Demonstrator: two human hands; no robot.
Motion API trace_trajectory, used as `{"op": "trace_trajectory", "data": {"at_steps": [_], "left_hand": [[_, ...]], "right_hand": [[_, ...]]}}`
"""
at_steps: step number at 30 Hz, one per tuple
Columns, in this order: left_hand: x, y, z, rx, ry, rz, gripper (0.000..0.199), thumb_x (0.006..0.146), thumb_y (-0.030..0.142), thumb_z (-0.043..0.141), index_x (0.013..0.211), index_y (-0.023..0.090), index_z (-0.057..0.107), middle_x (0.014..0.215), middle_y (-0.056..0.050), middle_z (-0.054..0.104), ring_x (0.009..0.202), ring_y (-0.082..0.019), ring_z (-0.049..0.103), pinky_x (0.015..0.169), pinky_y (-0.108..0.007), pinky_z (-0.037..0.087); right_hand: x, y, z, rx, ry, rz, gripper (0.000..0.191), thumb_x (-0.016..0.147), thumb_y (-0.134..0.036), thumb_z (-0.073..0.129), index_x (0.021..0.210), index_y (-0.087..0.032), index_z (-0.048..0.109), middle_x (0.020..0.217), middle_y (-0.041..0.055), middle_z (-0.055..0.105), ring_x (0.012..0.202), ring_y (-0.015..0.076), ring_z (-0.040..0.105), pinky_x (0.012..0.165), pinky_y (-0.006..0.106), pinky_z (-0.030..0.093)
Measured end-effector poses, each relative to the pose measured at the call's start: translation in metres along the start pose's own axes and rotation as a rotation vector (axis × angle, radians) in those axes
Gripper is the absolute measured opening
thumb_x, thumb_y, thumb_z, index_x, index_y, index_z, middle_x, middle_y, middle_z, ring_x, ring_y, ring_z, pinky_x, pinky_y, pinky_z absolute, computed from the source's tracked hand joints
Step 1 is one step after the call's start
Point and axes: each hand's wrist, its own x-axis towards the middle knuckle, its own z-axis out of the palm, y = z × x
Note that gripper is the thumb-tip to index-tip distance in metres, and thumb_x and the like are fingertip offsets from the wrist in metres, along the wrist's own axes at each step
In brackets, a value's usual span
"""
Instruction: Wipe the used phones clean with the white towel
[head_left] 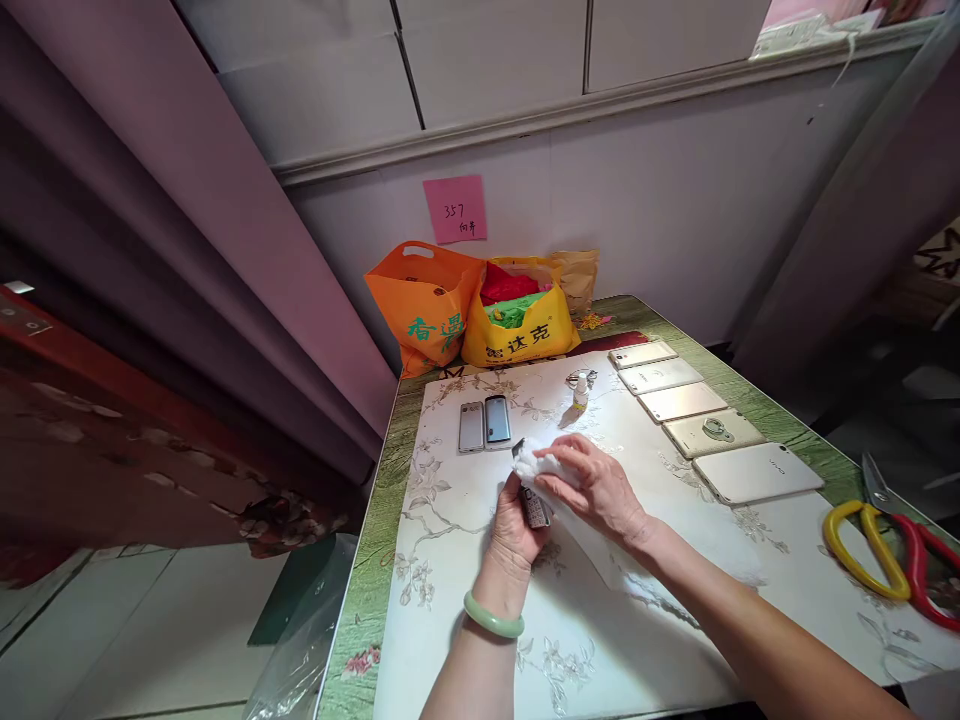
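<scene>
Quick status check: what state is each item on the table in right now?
Small phone: gripped upright in left hand.
White cloth: pressed on phone by right hand.
Two keypad phones: lying flat, side by side.
Smartphone row: lying flat.
Dropper bottle: upright, capped.
Scissors: flat on the table.

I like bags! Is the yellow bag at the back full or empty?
Full: the yellow plastic bag stands open, with red and green stuff reaching its rim.

Orange bag [421, 305], yellow bag [519, 335], pink note [455, 208].

2 bags [480, 310] at wall, 5 phones [705, 415] in row right, scissors [892, 550] at edge.
</scene>
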Motion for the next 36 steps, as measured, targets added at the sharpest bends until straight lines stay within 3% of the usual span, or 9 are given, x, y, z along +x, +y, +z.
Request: {"op": "trace_trajectory", "data": {"at_steps": [5,10,15,20,22,25,28,33,36], "left_hand": [[-0.007,0.002,0.001,0.034,-0.045,-0.002,0.024,0.083,0.034,0.072,0.096,0.014,0.07,0.085,-0.006,0.073,0.072,-0.017,0.07,0.073,-0.029,0.058],[-0.014,0.0,0.008,0.084,-0.149,0.03,0.048,0.089,0.046,0.061,0.121,0.011,0.067,0.117,-0.017,0.072,0.106,-0.028,0.07,0.094,-0.041,0.055],[-0.016,0.005,0.012,0.133,-0.246,-0.056,0.042,0.091,0.035,0.054,0.12,0.009,0.068,0.113,-0.017,0.073,0.111,-0.028,0.068,0.1,-0.04,0.052],[-0.009,0.001,0.007,0.168,-0.154,-0.089,0.029,0.091,0.034,0.062,0.108,0.013,0.07,0.089,-0.009,0.074,0.078,-0.018,0.071,0.08,-0.029,0.057],[-0.007,-0.003,0.006,0.194,-0.12,-0.075,0.021,0.092,0.029,0.061,0.102,0.013,0.07,0.086,-0.007,0.074,0.074,-0.016,0.069,0.077,-0.028,0.057],[-0.006,-0.008,0.007,0.223,-0.169,-0.108,0.023,0.092,0.03,0.062,0.106,0.014,0.07,0.095,-0.009,0.075,0.083,-0.019,0.071,0.083,-0.033,0.057],[-0.006,-0.01,0.006,0.192,-0.159,-0.064,0.024,0.09,0.029,0.065,0.109,0.014,0.07,0.1,-0.009,0.076,0.087,-0.019,0.071,0.084,-0.032,0.057],[-0.001,-0.005,0.001,0.174,-0.111,-0.024,0.027,0.091,0.033,0.062,0.101,0.01,0.072,0.094,-0.012,0.076,0.085,-0.02,0.072,0.077,-0.028,0.057],[0.0,-0.002,0.0,0.162,-0.145,-0.048,0.032,0.09,0.035,0.059,0.104,0.009,0.071,0.098,-0.015,0.075,0.089,-0.023,0.073,0.077,-0.031,0.058]], "right_hand": [[-0.045,-0.005,0.003,-0.074,-0.054,-0.224,0.025,0.099,-0.033,0.057,0.121,-0.027,0.068,0.112,0.0088,0.065,0.093,0.0172,0.068,0.078,0.026,0.055],[-0.065,-0.011,-0.002,-0.129,-0.068,-0.351,0.025,0.098,-0.028,0.057,0.122,-0.026,0.066,0.107,0.0086,0.066,0.089,0.0187,0.067,0.076,0.03,0.055],[-0.044,-0.008,-0.013,-0.042,-0.003,-0.264,0.029,0.095,-0.028,0.059,0.124,-0.023,0.064,0.113,0.0099,0.064,0.1,0.0185,0.067,0.082,0.027,0.055],[-0.023,0.007,-0.011,-0.174,-0.105,-0.157,0.026,0.094,-0.034,0.061,0.119,-0.028,0.068,0.113,0.0067,0.066,0.092,0.0173,0.068,0.074,0.024,0.054],[-0.013,0.015,-0.009,-0.234,-0.049,-0.039,0.026,0.094,-0.035,0.061,0.118,-0.03,0.069,0.112,0.0049,0.067,0.084,0.0157,0.068,0.067,0.023,0.052],[0.001,0.025,-0.007,-0.314,0.086,0.126,0.027,0.097,-0.033,0.056,0.122,-0.031,0.068,0.114,0.004,0.067,0.083,0.0161,0.069,0.063,0.023,0.05],[-0.003,0.022,-0.002,-0.358,0.156,0.18,0.028,0.099,-0.034,0.053,0.123,-0.029,0.068,0.115,0.0052,0.067,0.082,0.0163,0.068,0.06,0.023,0.048],[-0.049,-0.002,0.003,-0.313,-0.059,-0.102,0.028,0.103,-0.037,0.048,0.119,-0.025,0.068,0.107,0.0077,0.068,0.08,0.0165,0.066,0.067,0.025,0.049],[-0.058,-0.007,0.0,-0.32,-0.108,-0.18,0.028,0.104,-0.036,0.046,0.117,-0.025,0.068,0.102,0.0072,0.068,0.078,0.016,0.065,0.068,0.025,0.047]]}}
